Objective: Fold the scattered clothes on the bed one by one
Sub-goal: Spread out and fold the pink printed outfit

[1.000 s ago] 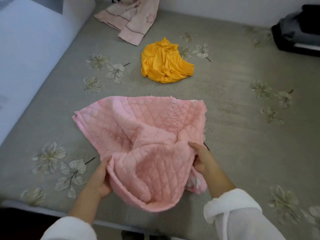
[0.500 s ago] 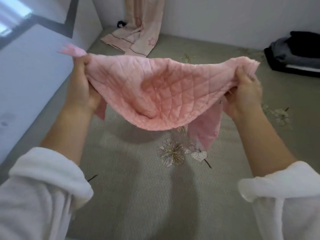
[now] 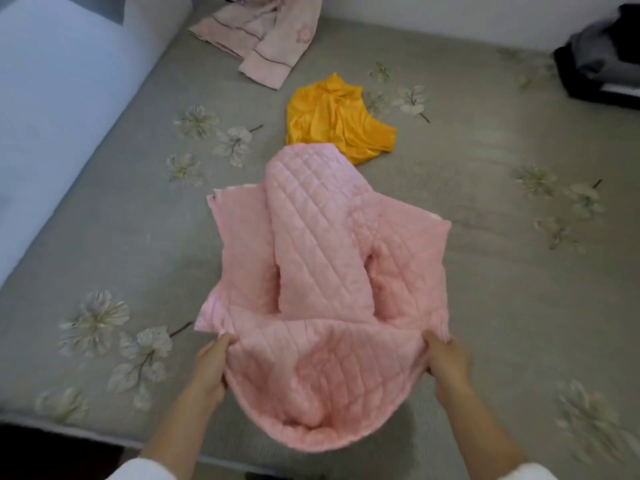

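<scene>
Both hands, left hand (image 3: 211,365) and right hand (image 3: 446,362), grip the pink quilted garment (image 3: 322,271); its bunched middle could fold crooked.

Bed (image 3: 485,306): pink garment (image 3: 322,254), yellow garment (image 3: 332,123)

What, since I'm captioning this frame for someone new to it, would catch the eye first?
The pink quilted garment, crumpled mid-bed, dominates; the left hand and right hand each grip its near edge. Just beyond it, a bright yellow garment lies bunched on the grey floral bed. A pale pink garment lies at the far left, and a dark pile at the far right.
</scene>
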Tool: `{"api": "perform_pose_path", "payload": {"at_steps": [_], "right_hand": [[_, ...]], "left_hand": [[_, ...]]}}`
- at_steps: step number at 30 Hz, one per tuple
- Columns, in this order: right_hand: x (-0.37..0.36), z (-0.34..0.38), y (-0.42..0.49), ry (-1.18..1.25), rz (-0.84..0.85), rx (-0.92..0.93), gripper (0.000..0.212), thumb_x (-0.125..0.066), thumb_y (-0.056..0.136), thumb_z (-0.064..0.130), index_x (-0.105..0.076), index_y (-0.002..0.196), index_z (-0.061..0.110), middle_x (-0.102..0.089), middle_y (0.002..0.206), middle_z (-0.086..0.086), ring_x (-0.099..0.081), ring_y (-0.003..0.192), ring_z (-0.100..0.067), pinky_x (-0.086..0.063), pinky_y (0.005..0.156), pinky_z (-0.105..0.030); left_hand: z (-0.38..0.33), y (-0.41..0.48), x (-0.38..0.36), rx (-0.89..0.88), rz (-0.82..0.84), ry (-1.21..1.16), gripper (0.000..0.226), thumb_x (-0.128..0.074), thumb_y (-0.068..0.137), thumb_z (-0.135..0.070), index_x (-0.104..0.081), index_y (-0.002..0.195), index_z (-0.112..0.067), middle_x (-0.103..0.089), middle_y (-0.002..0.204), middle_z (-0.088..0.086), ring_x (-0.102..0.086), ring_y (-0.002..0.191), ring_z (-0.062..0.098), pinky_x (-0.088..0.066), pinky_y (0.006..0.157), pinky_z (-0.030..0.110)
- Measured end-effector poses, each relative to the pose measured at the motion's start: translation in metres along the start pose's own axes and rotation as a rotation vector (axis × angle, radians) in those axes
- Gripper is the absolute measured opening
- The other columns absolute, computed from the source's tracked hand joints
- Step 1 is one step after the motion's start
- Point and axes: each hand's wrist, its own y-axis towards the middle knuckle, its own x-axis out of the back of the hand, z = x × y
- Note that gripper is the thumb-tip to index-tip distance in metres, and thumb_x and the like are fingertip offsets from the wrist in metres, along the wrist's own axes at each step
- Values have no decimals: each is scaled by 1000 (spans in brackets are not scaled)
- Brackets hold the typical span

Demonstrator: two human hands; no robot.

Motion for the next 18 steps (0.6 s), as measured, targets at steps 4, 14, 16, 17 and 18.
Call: {"api": "perform_pose_path", "payload": {"at_steps": [4,14,16,17,18], "right_hand": [[-4,-32,8,-68,5,-124,19,-63,85,7,-55,68,3,-58,79,-17,-56,75,-29,-53,80,-58],[-30,48,-27,-237,71,789,20,-56,83,16,-59,64,22,-47,45,6,-43,43,-8,-33,50,-27],[-43,57,-39,-546,171,1163,20,-56,78,24,-73,89,23,-56,48,-1,-53,44,-18,-37,48,-26],[-52,55,-41,-743,265,1297,24,-55,76,25,-72,94,24,-62,55,-5,-59,51,-22,-38,48,-25],[-62,51,-43,-947,396,1315,25,-53,78,27,-70,95,24,-67,69,-6,-65,66,-26,-40,53,-27]], "left_hand": [[27,23,3,162,9,32,22,-56,90,-21,-63,99,-1,-71,75,17,-63,78,29,-52,74,38],[-49,-31,-38,-877,-260,733,24,-54,76,-20,-45,58,-6,-46,52,13,-45,52,30,-35,55,38],[-54,-48,-47,-1228,-302,1020,15,-54,73,-18,-61,67,-6,-53,48,14,-51,43,34,-39,44,32],[-51,-53,-52,-1316,-281,1174,19,-56,69,-18,-71,79,-12,-56,47,10,-55,41,31,-40,40,29],[-46,-54,-58,-1335,-205,1337,31,-58,66,-17,-74,92,-22,-60,51,7,-59,44,28,-42,40,27]]}}
